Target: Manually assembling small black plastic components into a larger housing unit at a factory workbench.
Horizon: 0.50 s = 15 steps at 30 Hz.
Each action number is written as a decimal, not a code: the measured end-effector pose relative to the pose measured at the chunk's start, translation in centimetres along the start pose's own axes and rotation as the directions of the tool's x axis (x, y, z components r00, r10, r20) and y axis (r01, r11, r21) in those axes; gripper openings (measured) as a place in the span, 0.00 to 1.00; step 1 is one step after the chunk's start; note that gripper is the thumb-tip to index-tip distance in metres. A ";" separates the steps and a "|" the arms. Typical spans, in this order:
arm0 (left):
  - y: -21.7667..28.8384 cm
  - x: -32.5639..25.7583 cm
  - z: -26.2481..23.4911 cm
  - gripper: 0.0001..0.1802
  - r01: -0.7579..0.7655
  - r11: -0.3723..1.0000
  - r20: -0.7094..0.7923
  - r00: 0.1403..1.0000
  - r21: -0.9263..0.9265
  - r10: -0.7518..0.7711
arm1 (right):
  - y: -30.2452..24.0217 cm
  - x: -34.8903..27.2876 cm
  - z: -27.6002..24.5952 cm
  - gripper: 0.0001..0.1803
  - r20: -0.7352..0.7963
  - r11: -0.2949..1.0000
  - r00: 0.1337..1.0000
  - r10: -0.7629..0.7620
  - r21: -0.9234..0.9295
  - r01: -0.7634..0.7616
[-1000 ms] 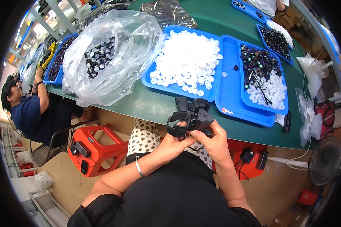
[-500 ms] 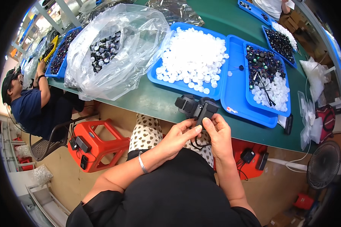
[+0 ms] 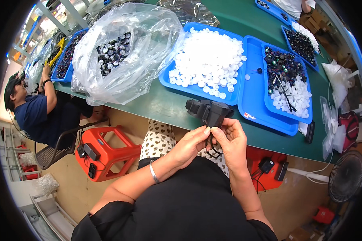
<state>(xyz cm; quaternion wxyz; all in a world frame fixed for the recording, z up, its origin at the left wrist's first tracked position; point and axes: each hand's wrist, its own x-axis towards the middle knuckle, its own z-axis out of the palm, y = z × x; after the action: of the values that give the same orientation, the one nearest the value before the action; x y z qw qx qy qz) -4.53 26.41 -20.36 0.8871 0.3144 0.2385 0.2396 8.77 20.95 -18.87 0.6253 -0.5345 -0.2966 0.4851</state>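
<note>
Both hands meet just below the counter (image 3: pixel 169 106) edge: the left hand (image 3: pixel 189 145) and right hand (image 3: pixel 231 141) pinch, fingertip to fingertip, at one thin black cord (image 3: pixel 210 145) that loops down between them, fingers (image 3: pixel 206 131) clenched on it. The cord hangs from one black device (image 3: pixel 208 111) sitting at the counter edge, touching the fingertips from above. Half a second earlier the device was gripped lower and tilted between the hands; now it stands further up against the counter and the hands have slipped down to the cord. One metal bangle (image 3: pixel 153 173) circles the left wrist. Beyond the device lie two near blue trays: one (image 3: pixel 233 98) heaped with white caps (image 3: pixel 209 60), the other (image 3: pixel 253 100) carrying an inner tray (image 3: pixel 307 119) of dark parts and more white caps; two further blue trays lie up at the right. A small red-and-white label (image 3: pixel 249 116) sits on the second tray's near corner. To the left, one big clear bag (image 3: pixel 120 52) holds dark and white pieces. Clear packets (image 3: pixel 330 128) lie at the counter's right end beside a black oblong (image 3: pixel 309 131). One red stool (image 3: pixel 108 150) stands below, and a co-worker (image 3: pixel 32 112) in a dark blue shirt sits at the far left. One fan (image 3: pixel 346 180) stands low right.
</note>
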 end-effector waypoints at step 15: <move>-0.3 -0.1 -0.9 0.21 0.000 0.995 0.008 1.000 -0.096 0.001 | 0.0 0.0 0.5 0.12 -0.014 0.999 1.000 0.010 0.051 -0.009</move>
<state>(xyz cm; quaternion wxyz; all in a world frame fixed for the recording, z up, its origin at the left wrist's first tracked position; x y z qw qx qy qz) -5.01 26.55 -21.11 0.9020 0.2726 0.2229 0.2497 8.36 21.13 -18.72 0.6386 -0.5233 -0.2769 0.4917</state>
